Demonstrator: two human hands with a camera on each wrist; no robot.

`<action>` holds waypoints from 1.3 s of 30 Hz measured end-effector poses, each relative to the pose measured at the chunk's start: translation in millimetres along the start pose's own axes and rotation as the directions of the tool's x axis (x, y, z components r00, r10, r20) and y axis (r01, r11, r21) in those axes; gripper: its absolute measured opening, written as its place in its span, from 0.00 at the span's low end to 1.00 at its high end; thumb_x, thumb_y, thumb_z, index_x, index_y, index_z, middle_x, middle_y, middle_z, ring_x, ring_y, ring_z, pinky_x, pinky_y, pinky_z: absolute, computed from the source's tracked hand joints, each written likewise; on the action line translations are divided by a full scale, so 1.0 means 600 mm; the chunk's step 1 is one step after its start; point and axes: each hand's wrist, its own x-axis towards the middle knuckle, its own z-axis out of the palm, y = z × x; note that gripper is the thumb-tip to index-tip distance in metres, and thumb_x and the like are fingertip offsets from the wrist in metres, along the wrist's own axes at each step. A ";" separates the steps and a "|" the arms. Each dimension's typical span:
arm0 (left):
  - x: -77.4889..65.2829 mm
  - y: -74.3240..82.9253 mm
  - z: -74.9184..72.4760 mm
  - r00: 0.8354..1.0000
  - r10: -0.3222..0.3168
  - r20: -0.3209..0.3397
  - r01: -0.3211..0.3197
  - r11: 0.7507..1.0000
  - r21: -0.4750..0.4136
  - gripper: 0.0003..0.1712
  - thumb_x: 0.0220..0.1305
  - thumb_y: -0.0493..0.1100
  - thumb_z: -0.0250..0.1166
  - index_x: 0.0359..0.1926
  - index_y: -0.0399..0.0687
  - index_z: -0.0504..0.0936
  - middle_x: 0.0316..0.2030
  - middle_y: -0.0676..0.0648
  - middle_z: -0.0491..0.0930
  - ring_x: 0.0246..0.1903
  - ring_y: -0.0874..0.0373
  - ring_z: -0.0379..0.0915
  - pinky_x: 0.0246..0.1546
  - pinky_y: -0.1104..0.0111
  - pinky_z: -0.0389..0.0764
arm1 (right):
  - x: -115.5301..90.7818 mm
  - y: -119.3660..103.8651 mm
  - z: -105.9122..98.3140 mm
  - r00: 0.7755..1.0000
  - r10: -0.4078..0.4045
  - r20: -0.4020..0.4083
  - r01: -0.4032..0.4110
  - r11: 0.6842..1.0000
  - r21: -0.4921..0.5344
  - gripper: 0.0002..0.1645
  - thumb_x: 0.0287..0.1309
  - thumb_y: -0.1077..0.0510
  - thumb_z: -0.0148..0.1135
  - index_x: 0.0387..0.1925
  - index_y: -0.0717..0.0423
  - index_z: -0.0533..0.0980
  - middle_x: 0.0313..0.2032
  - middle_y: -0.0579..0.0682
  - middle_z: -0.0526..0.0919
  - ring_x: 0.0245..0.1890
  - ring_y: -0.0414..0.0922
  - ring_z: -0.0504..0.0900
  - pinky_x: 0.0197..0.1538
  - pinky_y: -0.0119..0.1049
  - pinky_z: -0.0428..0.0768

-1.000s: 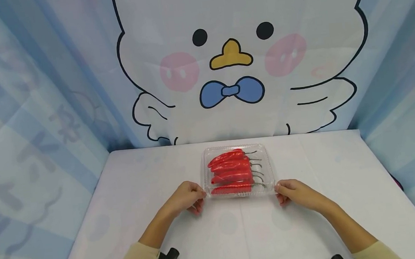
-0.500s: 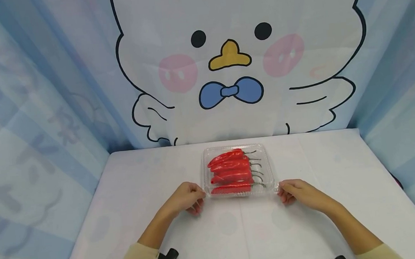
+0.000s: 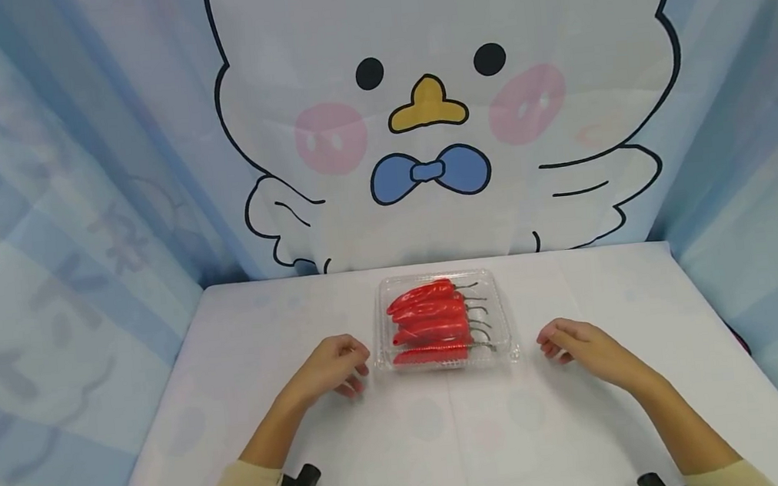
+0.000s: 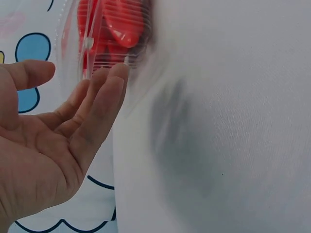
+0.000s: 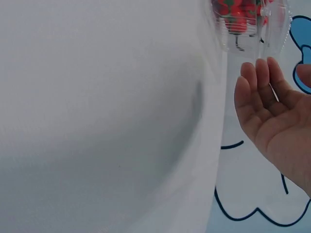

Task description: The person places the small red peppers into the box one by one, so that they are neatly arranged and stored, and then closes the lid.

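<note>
A clear plastic clamshell box sits on the table with its lid down, and several red chili peppers lie side by side inside, their green stems pointing right. Just left of the box, my left hand hovers above the table, holding nothing. In the left wrist view its fingers are loosely extended, the thumb apart from them. My right hand is off to the right of the box, apart from it. The right wrist view shows the fingers relaxed and slightly bent, the palm bare.
A white cloth covers the table. Behind it hangs a curtain printed with a cartoon bird, and blue curtains close off both sides. Black wrist mounts stick out from the sleeves.
Both hands have let go of the box's front corners and moved outward, the left hand to the left and the right hand to the right. The box stays in place.
</note>
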 end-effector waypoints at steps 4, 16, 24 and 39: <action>-0.004 0.001 -0.007 0.999 0.010 -0.050 -0.010 1.000 0.009 0.14 0.75 0.43 0.58 0.52 0.36 0.79 0.41 0.40 0.85 0.33 0.50 0.86 0.36 0.60 0.91 | -0.003 0.000 -0.011 0.998 -0.041 -0.050 0.038 0.997 -0.063 0.20 0.82 0.54 0.45 0.55 0.66 0.77 0.51 0.60 0.84 0.51 0.53 0.83 0.51 0.35 0.87; -0.023 0.015 -0.042 0.965 0.159 -0.210 -0.103 0.962 0.254 0.32 0.77 0.55 0.58 0.71 0.41 0.71 0.68 0.37 0.74 0.67 0.38 0.72 0.63 0.44 0.80 | -0.003 -0.045 -0.056 0.983 -0.088 -0.160 0.041 0.960 -0.277 0.34 0.80 0.42 0.45 0.74 0.60 0.65 0.72 0.67 0.69 0.67 0.72 0.71 0.63 0.70 0.75; -0.036 0.035 -0.065 0.956 0.199 -0.214 -0.112 0.925 0.364 0.38 0.77 0.57 0.56 0.77 0.41 0.62 0.75 0.34 0.64 0.75 0.36 0.60 0.72 0.39 0.67 | 0.000 -0.073 -0.076 0.951 -0.187 -0.245 0.073 0.909 -0.411 0.35 0.79 0.44 0.49 0.76 0.60 0.61 0.74 0.69 0.63 0.72 0.72 0.63 0.67 0.75 0.66; -0.031 0.057 -0.060 0.882 0.418 -0.218 -0.136 0.668 0.732 0.43 0.74 0.60 0.59 0.79 0.41 0.60 0.78 0.33 0.57 0.77 0.32 0.52 0.75 0.38 0.59 | 0.015 -0.084 -0.060 0.887 -0.357 -0.292 0.113 0.782 -0.613 0.37 0.74 0.50 0.58 0.75 0.64 0.62 0.75 0.66 0.63 0.74 0.68 0.62 0.72 0.71 0.62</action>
